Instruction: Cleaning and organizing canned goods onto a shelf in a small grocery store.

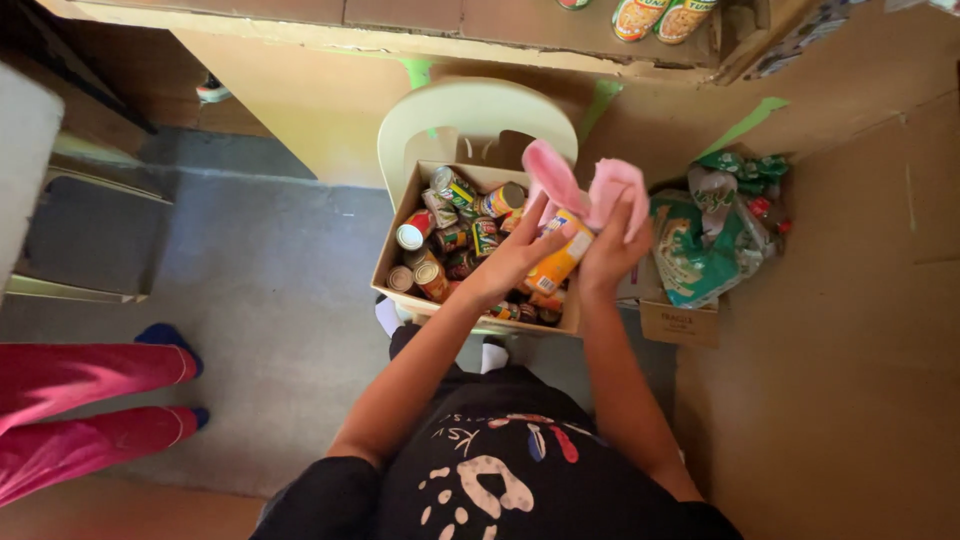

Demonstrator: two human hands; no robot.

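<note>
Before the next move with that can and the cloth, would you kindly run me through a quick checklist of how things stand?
1. Left hand grips the yellow can: ok.
2. Right hand holds the pink cloth against the can: ok.
3. Can is held over the cardboard box of cans: ok.
4. Box sits squarely on the pale plastic chair: cannot tell, its base is hidden.
5. Green packets to the right lie apart from both hands: ok.
6. Can's surface clean: cannot tell.
</note>
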